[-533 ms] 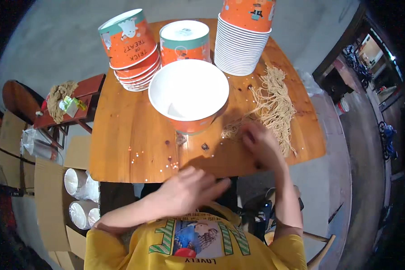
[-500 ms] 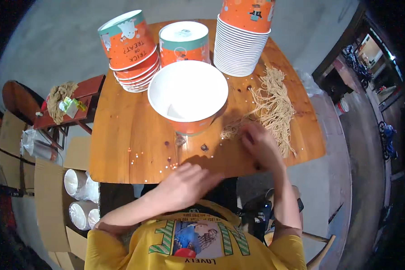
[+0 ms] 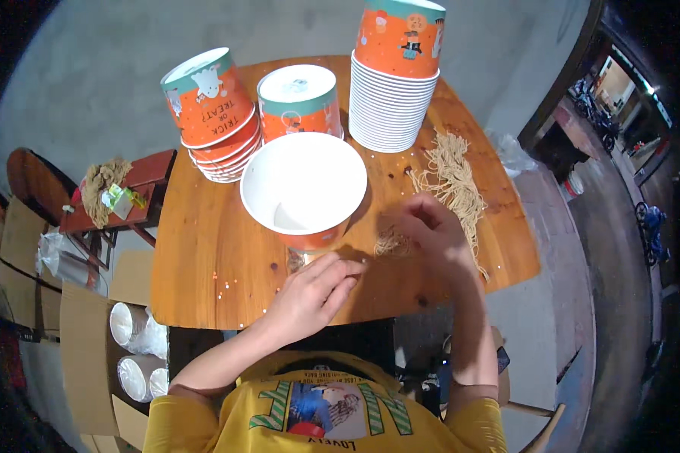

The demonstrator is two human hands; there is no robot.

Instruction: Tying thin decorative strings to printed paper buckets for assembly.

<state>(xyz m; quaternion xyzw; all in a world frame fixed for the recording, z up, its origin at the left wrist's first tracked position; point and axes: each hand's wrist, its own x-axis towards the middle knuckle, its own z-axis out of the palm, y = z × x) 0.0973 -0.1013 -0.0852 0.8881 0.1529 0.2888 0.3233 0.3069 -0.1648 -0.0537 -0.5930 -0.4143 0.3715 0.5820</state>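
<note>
At the near middle of the table, my left hand [image 3: 315, 294] has its fingers pressed together in front of a white-lined orange paper bucket [image 3: 304, 185]. Anything in that pinch is too small to name. My right hand [image 3: 433, 226] is raised to the right of the bucket, thumb and index finger curled together; what they hold, if anything, I cannot make out. Beside its fingers lies a small tangle of thin string [image 3: 390, 241]. Farther right spreads a bundle of beige strings [image 3: 455, 177]. The bucket's mouth tilts toward me and its inside is bare white.
Behind the bucket stand an upside-down bucket [image 3: 298, 106], a leaning bucket stack [image 3: 211, 113] and a tall stack [image 3: 393, 83]. Small beads [image 3: 221, 285] dot the wooden table [image 3: 193, 249]. An open carton [image 3: 91, 332] with wrapped white tubs sits on the floor at left.
My left hand has moved forward and right, its fingers now drawn together. The right hand has lifted slightly, fingers curled. My view has shifted, so the table sits lower in the picture.
</note>
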